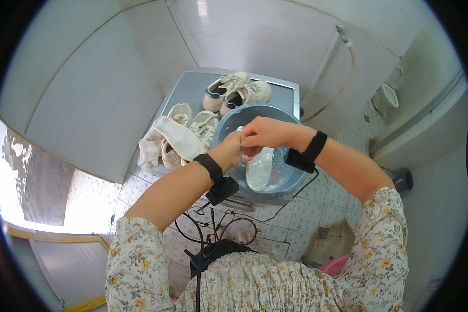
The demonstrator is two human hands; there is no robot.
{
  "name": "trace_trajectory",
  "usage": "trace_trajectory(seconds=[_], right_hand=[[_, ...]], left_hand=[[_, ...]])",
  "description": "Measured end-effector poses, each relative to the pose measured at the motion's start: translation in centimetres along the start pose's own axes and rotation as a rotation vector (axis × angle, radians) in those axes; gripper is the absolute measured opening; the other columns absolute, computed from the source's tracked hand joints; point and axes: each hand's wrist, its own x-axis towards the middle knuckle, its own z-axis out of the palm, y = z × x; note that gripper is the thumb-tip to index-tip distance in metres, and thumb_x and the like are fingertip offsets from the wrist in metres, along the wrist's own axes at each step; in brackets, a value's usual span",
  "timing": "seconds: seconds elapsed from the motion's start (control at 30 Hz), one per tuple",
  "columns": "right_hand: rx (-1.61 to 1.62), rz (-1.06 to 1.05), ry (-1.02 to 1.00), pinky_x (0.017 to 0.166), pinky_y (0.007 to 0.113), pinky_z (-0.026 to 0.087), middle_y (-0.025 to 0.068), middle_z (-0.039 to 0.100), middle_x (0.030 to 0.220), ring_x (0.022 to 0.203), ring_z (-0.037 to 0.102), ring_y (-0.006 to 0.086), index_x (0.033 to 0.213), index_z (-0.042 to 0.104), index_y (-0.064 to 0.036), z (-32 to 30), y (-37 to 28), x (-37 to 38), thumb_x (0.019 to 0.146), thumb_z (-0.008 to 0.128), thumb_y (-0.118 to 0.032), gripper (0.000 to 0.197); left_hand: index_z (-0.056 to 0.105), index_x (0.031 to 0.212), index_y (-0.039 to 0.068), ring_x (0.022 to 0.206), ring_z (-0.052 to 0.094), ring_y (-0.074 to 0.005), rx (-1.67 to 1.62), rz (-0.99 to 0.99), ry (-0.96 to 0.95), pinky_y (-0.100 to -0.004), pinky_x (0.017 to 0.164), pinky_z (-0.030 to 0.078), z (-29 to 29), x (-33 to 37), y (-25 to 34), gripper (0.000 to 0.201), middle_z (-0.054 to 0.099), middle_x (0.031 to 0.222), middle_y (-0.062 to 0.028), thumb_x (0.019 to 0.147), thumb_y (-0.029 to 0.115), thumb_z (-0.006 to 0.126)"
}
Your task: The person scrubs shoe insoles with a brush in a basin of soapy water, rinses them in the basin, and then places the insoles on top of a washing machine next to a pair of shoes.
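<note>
My left hand and my right hand are closed together over a blue-grey basin. Between my fingers a bit of wet white material shows, mostly covered, so its kind is unclear. Just below my hands, inside the basin, is a white insole with a wet sheen; whether it touches my fingers is hidden. Water and suds lie around it. Left of the basin, another pale insole rests across a pair of white lace-up shoes, beside a crumpled white cloth-like piece.
A second pair of off-white shoes stands behind the basin on a grey appliance top. Black cables hang in front of my waist. A hose runs down the back wall. At the right are a toilet and a doorway.
</note>
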Motion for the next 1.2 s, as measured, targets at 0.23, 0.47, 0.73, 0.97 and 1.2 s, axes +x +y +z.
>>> trace_trajectory(seconds=[0.23, 0.47, 0.73, 0.97, 1.2], right_hand=[[-0.751, -0.142, 0.394, 0.082, 0.037, 0.047, 0.0171, 0.059, 0.11, 0.096, 0.056, 0.0326, 0.104, 0.057, -0.0003, 4.5, 1.5, -3.4, 0.074, 0.06, -0.007, 0.032], [-1.009, -0.452, 0.825, 0.088, 0.042, 0.042, 0.0189, 0.054, 0.108, 0.103, 0.053, 0.0335, 0.107, 0.048, 0.0038, 7.9, 3.6, -4.7, 0.074, 0.057, -0.009, 0.037], [-0.801, -0.194, 0.583, 0.077, 0.042, 0.046, 0.0157, 0.063, 0.09, 0.09, 0.06, 0.0325, 0.096, 0.056, -0.0018, 5.1, 7.3, -3.5, 0.077, 0.056, -0.013, 0.022], [-0.846, 0.14, 0.297, 0.072, 0.042, 0.049, 0.0189, 0.065, 0.087, 0.086, 0.063, 0.0361, 0.085, 0.064, -0.0006, 3.0, 9.0, -3.8, 0.076, 0.058, -0.011, 0.015], [-0.822, 0.561, 0.021, 0.076, 0.038, 0.049, 0.0182, 0.066, 0.094, 0.088, 0.064, 0.0332, 0.105, 0.064, 0.0009, -0.4, 11.8, -0.5, 0.078, 0.058, -0.016, 0.032]], left_hand=[[0.046, 0.118, 0.001, 0.106, 0.056, -0.03, -0.183, -0.003, 0.28, -0.0428, 0.096, 0.044, 2.2, -0.1, 0.3, 0.045, 0.056, 0.116, -0.0164, 0.097, 0.037, 0.03], [0.038, 0.122, -0.008, 0.109, 0.053, -0.0362, -0.438, 0.059, 0.139, -0.0465, 0.098, 0.041, 6.8, -2.8, 0.0, 0.061, 0.051, 0.119, -0.0256, 0.097, 0.046, 0.023], [0.028, 0.128, -0.014, 0.12, 0.045, -0.0371, -0.505, 0.081, -0.099, -0.0446, 0.105, 0.034, 6.3, -0.4, -1.9, 0.063, 0.043, 0.128, -0.0296, 0.099, 0.041, 0.021], [0.014, 0.137, -0.015, 0.134, 0.028, -0.036, -0.227, -0.115, -0.098, -0.0406, 0.112, 0.021, 5.0, -4.5, -0.3, 0.072, 0.024, 0.143, -0.0297, 0.098, 0.045, 0.025], [0.014, 0.137, -0.014, 0.134, 0.025, -0.0381, -0.212, -0.026, 0.008, -0.0431, 0.111, 0.022, 1.0, -5.0, 1.3, 0.073, 0.021, 0.143, -0.0307, 0.098, 0.046, 0.027]])
